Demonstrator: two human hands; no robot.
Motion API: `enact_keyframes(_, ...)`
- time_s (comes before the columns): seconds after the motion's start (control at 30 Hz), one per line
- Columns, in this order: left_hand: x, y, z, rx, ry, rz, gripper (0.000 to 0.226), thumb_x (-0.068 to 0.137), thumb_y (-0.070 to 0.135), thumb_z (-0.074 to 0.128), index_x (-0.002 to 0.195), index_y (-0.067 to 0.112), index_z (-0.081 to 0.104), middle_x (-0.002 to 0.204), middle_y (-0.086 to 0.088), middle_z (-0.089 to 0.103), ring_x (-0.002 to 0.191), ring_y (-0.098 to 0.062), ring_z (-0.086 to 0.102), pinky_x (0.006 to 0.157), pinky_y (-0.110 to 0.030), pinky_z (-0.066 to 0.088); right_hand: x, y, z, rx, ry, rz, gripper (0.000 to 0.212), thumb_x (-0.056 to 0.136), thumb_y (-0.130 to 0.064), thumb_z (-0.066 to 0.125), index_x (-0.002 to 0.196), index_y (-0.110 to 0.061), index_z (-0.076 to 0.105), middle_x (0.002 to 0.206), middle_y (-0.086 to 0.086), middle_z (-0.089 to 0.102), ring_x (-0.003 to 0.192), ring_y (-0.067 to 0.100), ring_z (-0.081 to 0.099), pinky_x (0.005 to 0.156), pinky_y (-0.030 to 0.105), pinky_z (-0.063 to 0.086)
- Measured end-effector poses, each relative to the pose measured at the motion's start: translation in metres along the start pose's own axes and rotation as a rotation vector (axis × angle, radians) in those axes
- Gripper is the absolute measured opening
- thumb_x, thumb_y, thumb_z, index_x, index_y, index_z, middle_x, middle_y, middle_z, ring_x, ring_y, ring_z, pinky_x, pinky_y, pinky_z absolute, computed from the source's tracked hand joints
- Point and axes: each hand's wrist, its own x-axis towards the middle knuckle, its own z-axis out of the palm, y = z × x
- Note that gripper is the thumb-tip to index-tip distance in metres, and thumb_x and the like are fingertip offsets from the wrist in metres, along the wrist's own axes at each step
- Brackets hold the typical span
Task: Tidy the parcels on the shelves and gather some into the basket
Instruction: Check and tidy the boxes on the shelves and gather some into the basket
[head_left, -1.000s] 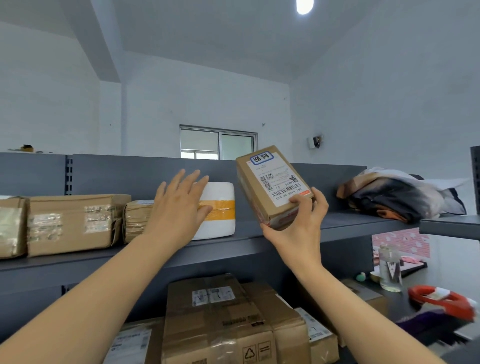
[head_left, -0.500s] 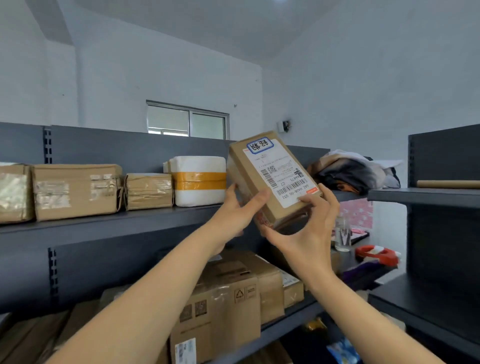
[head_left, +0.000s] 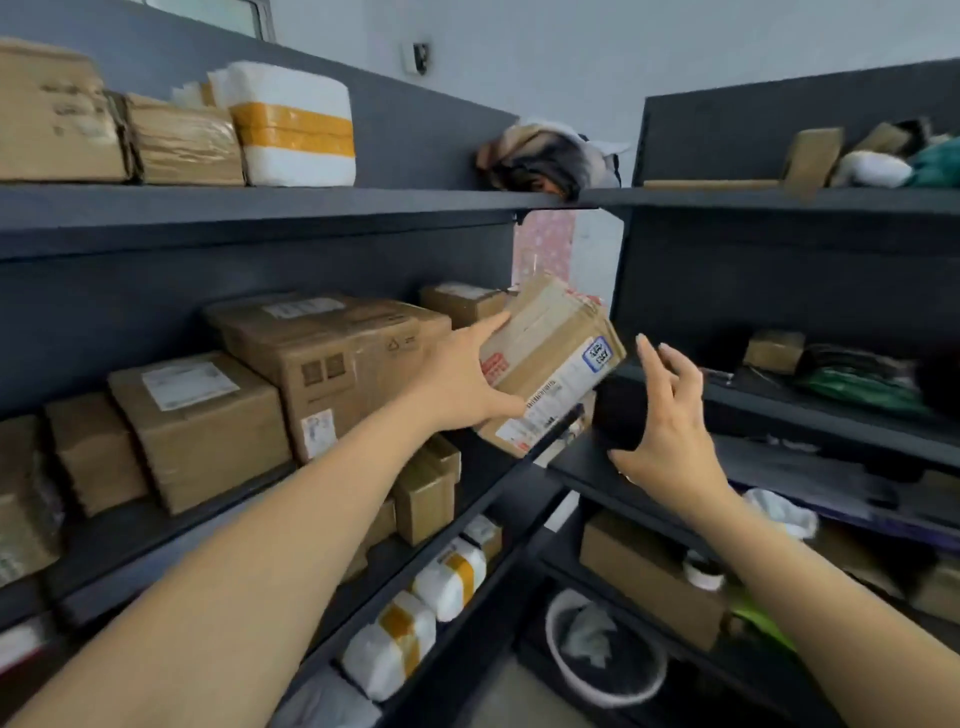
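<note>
Before the right end of the middle shelf (head_left: 124, 538), the left hand (head_left: 462, 382) gripped a labelled cardboard parcel (head_left: 556, 358) between thumb and forefinger — tilted, just beside a large brown box (head_left: 332, 353). The right hand (head_left: 670, 415) hovered near, fingers loosely spread — apart from the parcel.

the left shelving unit (head_left: 260, 200) and the right shelving unit (head_left: 779, 200), both dark grey metal, meet at a corner before a pale grey wall (head_left: 545, 52). a window (head_left: 228, 10) edge shows at top left, and a small blurred box (head_left: 418, 54), perhaps a sensor, hangs on the wall. the floor (head_left: 511, 696) below is light grey.
</note>
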Motion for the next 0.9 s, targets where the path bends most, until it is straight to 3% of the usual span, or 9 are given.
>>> enact_keyframes(0.1,-0.008,0.012,0.034,-0.050,-0.164,0.022,0.102,0.068,0.032,0.082,0.149,0.033,0.020,0.141,0.007,0.038,0.121,-0.010,0.040,0.087,-0.023,0.035,-0.029,0.022,-0.031,-0.175,-0.008,-0.054,0.118,0.065,-0.010,0.082,0.147,-0.039,0.003,0.153,-0.008,0.000,0.140,0.022,0.012,0.105,0.039,0.036)
enact_keyframes(0.17,-0.010,0.024,0.060,-0.057,-0.274,0.045,0.103,0.068,0.032,0.082,0.150,0.034,0.019,0.144,0.008,0.035,0.123,-0.009,0.038,0.088,-0.022,0.035,-0.048,0.035,-0.050,-0.288,-0.011,-0.135,0.115,0.063,-0.009,0.082,0.148,-0.032,0.009,0.155,0.000,0.004,0.141,0.028,0.013,0.109,0.042,0.028)
enact_keyframes(0.3,-0.018,0.064,0.116,-0.011,-0.503,0.127,0.101,0.068,0.033,0.081,0.148,0.037,0.020,0.140,0.010,0.037,0.113,-0.006,0.040,0.085,-0.023,0.038,-0.097,0.065,-0.087,-0.552,-0.136,-0.217,0.115,0.056,-0.013,0.084,0.147,-0.028,0.016,0.154,0.007,0.011,0.140,0.039,0.016,0.107,0.057,0.031)
enact_keyframes(0.4,-0.028,0.102,0.161,-0.021,-0.632,0.192,0.094,0.070,0.032,0.080,0.147,0.037,0.026,0.133,0.013,0.038,0.111,-0.005,0.042,0.084,-0.021,0.038,-0.142,0.099,-0.120,-0.711,-0.223,-0.246,0.112,0.054,-0.022,0.085,0.146,-0.027,0.021,0.148,0.009,0.023,0.135,0.040,0.023,0.104,0.061,0.032)
enact_keyframes(0.53,-0.048,0.161,0.228,-0.124,-0.769,0.216,0.088,0.072,0.026,0.079,0.145,0.036,0.032,0.133,0.012,0.042,0.113,-0.008,0.048,0.084,-0.023,0.046,-0.206,0.143,-0.182,-0.846,-0.239,-0.168,0.112,0.045,-0.020,0.082,0.143,-0.023,0.027,0.140,0.012,0.032,0.131,0.038,0.030,0.103,0.063,0.032)
enact_keyframes(0.6,-0.059,0.194,0.266,-0.161,-0.809,0.214,0.086,0.071,0.024,0.079,0.143,0.037,0.034,0.132,0.012,0.044,0.113,-0.008,0.050,0.087,-0.025,0.047,-0.236,0.165,-0.215,-0.863,-0.268,-0.113,0.114,0.040,-0.020,0.081,0.142,-0.021,0.029,0.139,0.012,0.033,0.131,0.037,0.031,0.104,0.062,0.030)
enact_keyframes(0.73,-0.086,0.264,0.337,-0.245,-0.852,0.212,0.072,0.074,0.023,0.077,0.137,0.034,0.044,0.122,0.011,0.050,0.104,-0.006,0.054,0.078,-0.019,0.047,-0.291,0.210,-0.282,-0.860,-0.324,0.030,0.113,0.042,-0.032,0.083,0.142,-0.020,0.031,0.137,0.011,0.037,0.130,0.033,0.032,0.107,0.056,0.029)
enact_keyframes(0.9,-0.115,0.315,0.416,-0.323,-0.690,0.206,0.053,0.078,0.036,0.074,0.128,0.028,0.056,0.134,0.007,0.047,0.118,-0.011,0.049,0.100,-0.033,0.043,-0.351,0.257,-0.333,-0.678,-0.318,0.314,0.112,0.046,-0.040,0.076,0.143,-0.020,0.024,0.134,0.009,0.039,0.127,0.032,0.034,0.103,0.049,0.040)
